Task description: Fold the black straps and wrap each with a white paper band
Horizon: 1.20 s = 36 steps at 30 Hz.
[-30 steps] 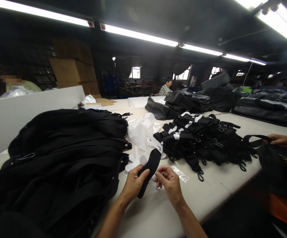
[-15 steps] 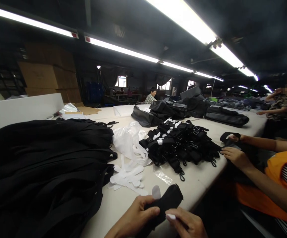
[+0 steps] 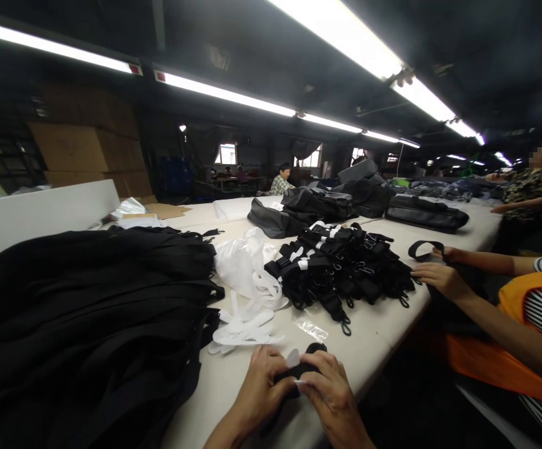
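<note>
Low in the view, my left hand (image 3: 260,388) and my right hand (image 3: 327,390) are both closed round a black padded strap piece (image 3: 299,369) just above the white table (image 3: 383,330). A small white strip (image 3: 292,358) sticks up between my thumbs. Several loose white strips (image 3: 242,330) lie just beyond my hands. A big heap of black bags (image 3: 88,312) fills the left. A pile of black straps with metal clips (image 3: 340,265) lies past the strips, with a white plastic bag (image 3: 242,262) beside it.
A co-worker's hands (image 3: 439,277) at the right table edge handle a black strap loop (image 3: 425,249). A clear plastic wrapper (image 3: 310,327) lies near the clips. Black bags (image 3: 425,215) sit further back; cardboard boxes (image 3: 78,149) stand far left. Other people work in the distance.
The view swung right and up, so my hands sit lower. My hands have closed in on the strap piece, which now lies folded between both. The co-worker's arms came into view.
</note>
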Tool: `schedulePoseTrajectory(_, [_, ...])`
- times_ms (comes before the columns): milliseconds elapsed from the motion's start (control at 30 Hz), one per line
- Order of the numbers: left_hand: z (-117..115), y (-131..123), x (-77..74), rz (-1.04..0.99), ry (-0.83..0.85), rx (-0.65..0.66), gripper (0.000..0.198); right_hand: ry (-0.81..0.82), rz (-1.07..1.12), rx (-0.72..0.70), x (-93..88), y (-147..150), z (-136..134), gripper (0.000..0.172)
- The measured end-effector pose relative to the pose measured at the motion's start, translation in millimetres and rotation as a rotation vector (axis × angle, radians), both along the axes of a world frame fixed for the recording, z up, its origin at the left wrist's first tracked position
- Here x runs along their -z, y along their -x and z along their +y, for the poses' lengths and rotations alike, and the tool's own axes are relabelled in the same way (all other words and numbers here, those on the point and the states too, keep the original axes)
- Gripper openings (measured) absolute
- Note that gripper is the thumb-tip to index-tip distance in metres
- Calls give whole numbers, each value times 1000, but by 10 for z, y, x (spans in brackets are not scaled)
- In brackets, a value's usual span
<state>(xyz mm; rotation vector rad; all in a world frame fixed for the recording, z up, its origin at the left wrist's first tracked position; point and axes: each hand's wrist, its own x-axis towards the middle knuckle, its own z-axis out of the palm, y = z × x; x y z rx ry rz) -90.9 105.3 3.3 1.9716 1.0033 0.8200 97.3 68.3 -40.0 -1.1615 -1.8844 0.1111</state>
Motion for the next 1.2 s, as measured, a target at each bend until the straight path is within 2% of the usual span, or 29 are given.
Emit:
schedulePoseTrajectory(100, [-79,-72,-57,-171,134,117,24,2,23,-11,-86,-75,-41,8])
schedulePoseTrajectory(167, [-103,-128,-41,-280,203,145,28,58,99,-33,-141,-89,-16,8])
schedulePoseTrajectory(267, [-67,-172,70,-290,229,-7,24,166,201,-22,-176,-19,88,11])
schedulePoseTrajectory(400, [27,-146,230,-222,192,-153,11,207,159,119,-167,144,202,15])
schedulePoseTrajectory(500, [68,-110,258,-192,150,-189,14,209,105,158,-147,221,220,14])
schedulePoseTrajectory(700, [73,-97,213,-163,105,-220,14,190,60,198,-71,272,218,14])
schedulePoseTrajectory(1000, [113,-61,258,-212,178,-216,11,230,104,220,-113,310,212,18])
schedulePoseTrajectory(1067, [106,-63,264,-225,188,-237,14,251,122,192,-126,308,217,17])
schedulePoseTrajectory(1200, [73,-82,258,-261,167,-310,22,318,189,49,-174,299,244,15])
